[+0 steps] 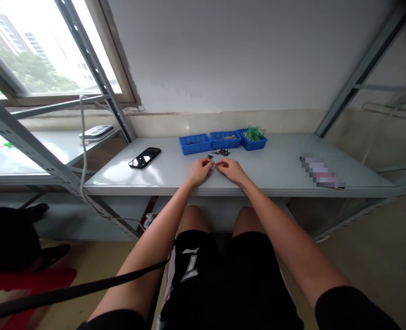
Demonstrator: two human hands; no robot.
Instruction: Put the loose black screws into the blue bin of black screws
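Note:
My left hand (201, 172) and my right hand (230, 169) meet near the front middle of the grey shelf table (175, 174). Both have their fingertips pinched together, almost touching. A tiny dark piece seems to sit between them, too small to name. Just beyond lies a loose pile of small black screw-like parts (222, 152), with a few more (210, 156) by my left fingertips. Behind these stand three blue bins: the left bin (196, 149) has some dark bits, the middle bin (226, 142) small metallic parts, and the right bin (254, 145) green translucent pieces (255, 133).
A black phone (145, 157) lies on the table to the left. At the right is a blurred-out flat item (319, 172). Metal uprights (89, 59) frame both sides, and a white cable (84, 156) hangs at the left one. A person's dark clothing (10, 238) shows at lower left.

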